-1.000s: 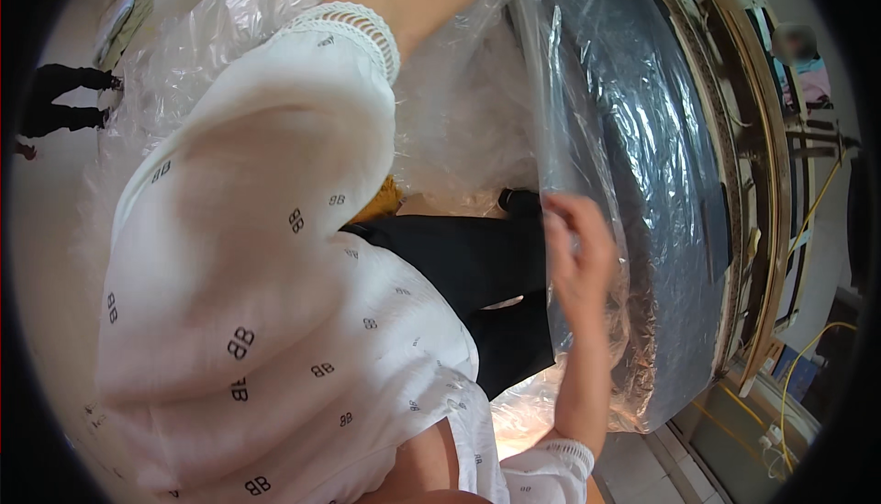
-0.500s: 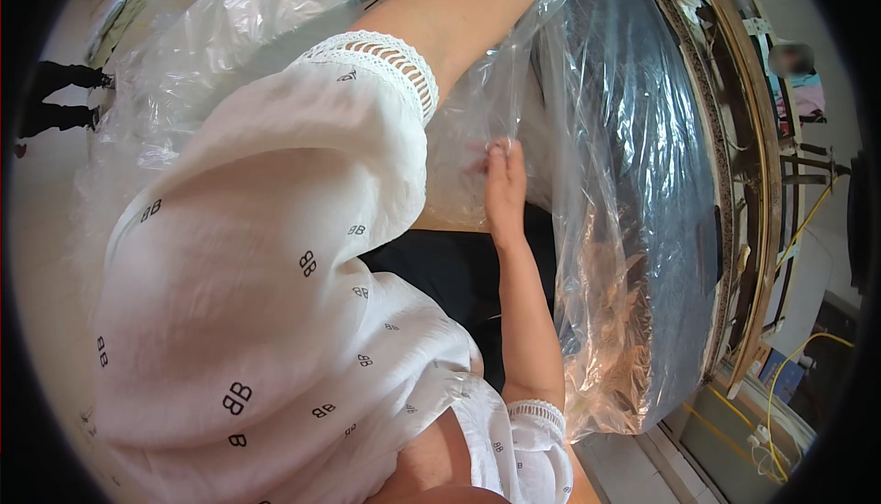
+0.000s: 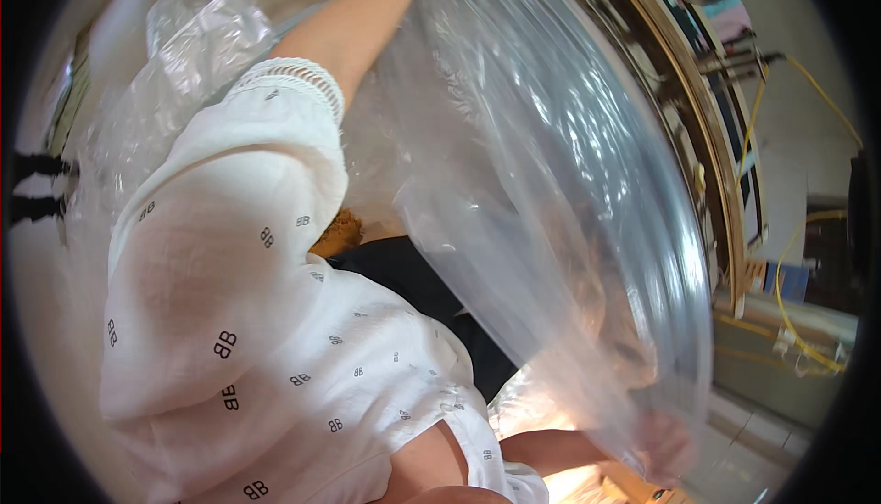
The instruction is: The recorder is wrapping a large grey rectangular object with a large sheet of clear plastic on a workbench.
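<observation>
Clear plastic film (image 3: 532,164) reaches the blurred right hand (image 3: 665,449), its fingers' state indeterminable; left forearm (image 3: 362,22) extends, fingers beyond view.

The person wore a loose white top (image 3: 262,311), open at the neck and scattered with small black paired-letter motifs (image 3: 225,345). The short, full left sleeve (image 3: 262,132) ended in white openwork trim (image 3: 298,75) (a ladder-like band with a lacy edge). The trousers (image 3: 413,279) were plain black.
</observation>
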The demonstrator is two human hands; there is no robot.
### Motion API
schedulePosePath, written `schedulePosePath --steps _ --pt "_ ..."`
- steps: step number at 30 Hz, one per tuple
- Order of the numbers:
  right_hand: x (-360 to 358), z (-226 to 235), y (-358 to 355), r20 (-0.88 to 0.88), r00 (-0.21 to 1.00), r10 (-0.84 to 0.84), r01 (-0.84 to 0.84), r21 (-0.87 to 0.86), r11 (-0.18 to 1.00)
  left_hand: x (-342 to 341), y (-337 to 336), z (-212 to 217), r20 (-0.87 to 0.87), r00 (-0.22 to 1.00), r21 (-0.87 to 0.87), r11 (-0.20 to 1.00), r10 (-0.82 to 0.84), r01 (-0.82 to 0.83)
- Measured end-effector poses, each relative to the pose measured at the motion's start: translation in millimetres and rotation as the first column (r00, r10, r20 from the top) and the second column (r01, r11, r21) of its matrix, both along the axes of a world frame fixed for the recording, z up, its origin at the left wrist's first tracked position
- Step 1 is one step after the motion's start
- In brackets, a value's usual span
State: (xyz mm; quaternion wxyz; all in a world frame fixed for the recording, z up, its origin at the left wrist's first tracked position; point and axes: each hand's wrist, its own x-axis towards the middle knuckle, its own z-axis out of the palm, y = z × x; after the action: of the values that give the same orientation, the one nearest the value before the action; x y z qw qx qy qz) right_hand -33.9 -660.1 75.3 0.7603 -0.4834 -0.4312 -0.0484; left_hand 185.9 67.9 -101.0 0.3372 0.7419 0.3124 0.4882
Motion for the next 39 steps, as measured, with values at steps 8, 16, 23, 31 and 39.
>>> schedulePosePath --steps 8,16,23,31,39 --pt "-127.1 17.7 -160.0 0.622 0.259 -0.739 0.966 -0.15 0.212 17.0 5.6 -14.6 0.067 0.997 0.078 0.996 0.041 -0.046" --pt "-64.3 -3.8 -275.4 0.961 -0.21 0.181 0.69 0.277 -0.669 -6.2 35.1 10.6 -0.327 0.842 -0.357 0.881 -0.43 0.311" --pt "61.7 83.4 -237.8 0.962 -0.262 0.076 0.682 0.24 -0.691 -15.8 -37.8 6.5 0.026 0.994 0.071 0.992 -0.108 0.106" --pt "104.3 -111.3 -167.2 0.787 0.452 -0.42 0.638 -0.614 -0.464 -78.3 76.6 -1.0 -0.339 0.935 0.394 0.918 0.102 0.043" --pt "157.1 -77.3 -99.3 0.918 0.042 -0.395 0.777 -0.279 -0.564 -84.5 48.2 8.2 -0.451 0.86 0.429 0.903 0.238 -0.025"
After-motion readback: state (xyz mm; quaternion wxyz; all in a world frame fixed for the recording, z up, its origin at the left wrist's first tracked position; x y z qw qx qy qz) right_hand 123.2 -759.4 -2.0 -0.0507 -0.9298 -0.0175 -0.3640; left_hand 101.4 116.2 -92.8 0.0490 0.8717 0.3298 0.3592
